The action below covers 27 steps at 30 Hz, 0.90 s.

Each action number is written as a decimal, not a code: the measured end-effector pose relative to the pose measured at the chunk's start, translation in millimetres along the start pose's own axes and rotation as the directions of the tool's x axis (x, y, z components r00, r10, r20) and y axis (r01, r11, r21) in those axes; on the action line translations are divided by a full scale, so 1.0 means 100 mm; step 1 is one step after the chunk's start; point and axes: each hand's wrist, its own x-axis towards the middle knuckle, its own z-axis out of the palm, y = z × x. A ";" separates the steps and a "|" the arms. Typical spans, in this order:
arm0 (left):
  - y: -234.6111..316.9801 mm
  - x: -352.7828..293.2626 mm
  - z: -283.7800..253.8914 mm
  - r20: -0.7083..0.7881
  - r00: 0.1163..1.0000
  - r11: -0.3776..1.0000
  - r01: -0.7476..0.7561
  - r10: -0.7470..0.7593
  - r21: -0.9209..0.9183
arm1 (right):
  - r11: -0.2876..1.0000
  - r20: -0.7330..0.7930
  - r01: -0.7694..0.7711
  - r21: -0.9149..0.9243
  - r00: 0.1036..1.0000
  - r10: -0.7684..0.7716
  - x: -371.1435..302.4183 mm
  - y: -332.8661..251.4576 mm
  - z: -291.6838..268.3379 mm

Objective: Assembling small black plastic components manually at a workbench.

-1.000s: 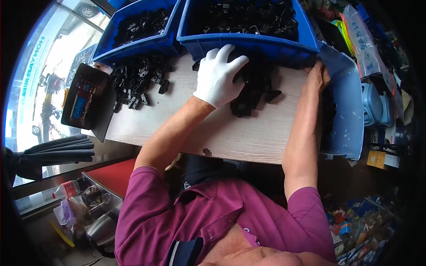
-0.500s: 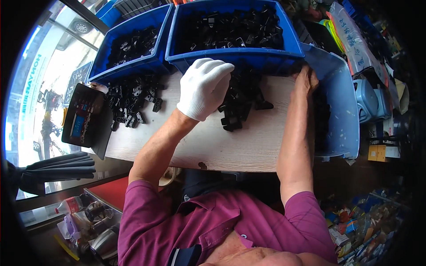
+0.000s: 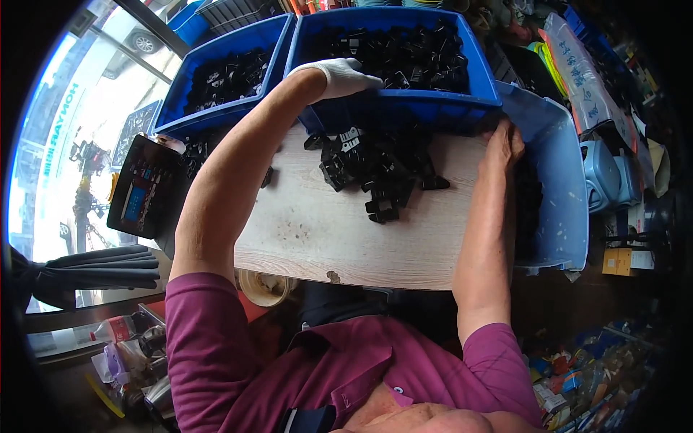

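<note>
My left hand (image 3: 343,78), in a white glove, lies over the front rim of the large blue bin (image 3: 404,101), its fingers stretched to the right and apart. No part shows in it. Many small black plastic parts (image 3: 404,61) fill that bin. My bare right hand (image 3: 503,144) is closed at the bin's front right corner, fingertips partly hidden. Below the bin, a loose heap of the same black parts (image 3: 375,169) lies on the pale wooden table (image 3: 346,252).
A smaller blue bin (image 3: 216,108) of black parts stands at the left. A dark tablet-like screen (image 3: 137,186) leans at the table's left edge. A light blue tub (image 3: 567,195) stands right of my right forearm. A tub (image 3: 263,287) sits below the table's front edge.
My left hand has moved up from above the table heap to the large bin's front rim. The heap now shows more parts at its left. My right hand stays at the corner.
</note>
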 end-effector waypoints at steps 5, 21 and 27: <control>0.00 0.18 -0.06 0.121 0.989 0.996 -0.085 0.083 0.015 | 0.999 -0.034 -0.045 -0.026 0.998 0.044 0.06 0.02 -0.03; -0.10 0.26 0.03 0.096 0.972 0.975 -0.210 0.215 -0.067 | 0.997 -0.039 0.018 -0.068 0.999 -0.021 0.11 0.09 -0.05; -0.08 0.24 -0.03 0.099 0.959 0.964 -0.263 0.265 -0.036 | 0.995 -0.010 -0.017 -0.103 1.000 0.016 0.12 0.07 -0.06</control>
